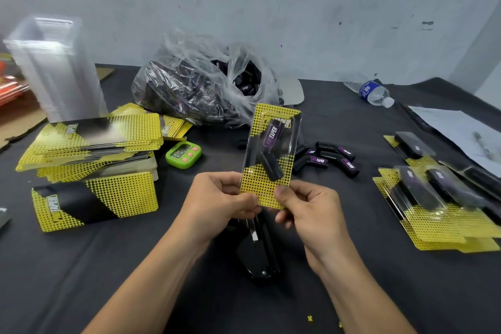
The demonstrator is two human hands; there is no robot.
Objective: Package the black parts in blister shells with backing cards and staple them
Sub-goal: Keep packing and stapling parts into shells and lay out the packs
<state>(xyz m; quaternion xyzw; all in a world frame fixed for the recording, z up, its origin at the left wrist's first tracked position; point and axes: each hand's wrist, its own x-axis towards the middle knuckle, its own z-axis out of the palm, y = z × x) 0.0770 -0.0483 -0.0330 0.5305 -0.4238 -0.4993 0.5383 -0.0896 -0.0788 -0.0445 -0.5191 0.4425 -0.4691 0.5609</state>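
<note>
I hold one package [267,171] upright above the table: a clear blister shell over a yellow dotted backing card, with a black part [272,134] inside. My left hand [222,198] pinches its lower left corner. My right hand [306,203] pinches its lower right edge. A black stapler [257,249] lies on the table just below my hands. Several loose black parts [329,157] lie to the right of the package. Backing cards [92,144] are stacked at the left. A stack of empty clear shells [54,68] stands at the far left.
A clear plastic bag [200,81] full of black parts sits at the back. Finished packages [439,198] pile at the right. A green timer [183,154] sits by the cards. A water bottle [372,92] and a white paper sheet [458,133] lie back right.
</note>
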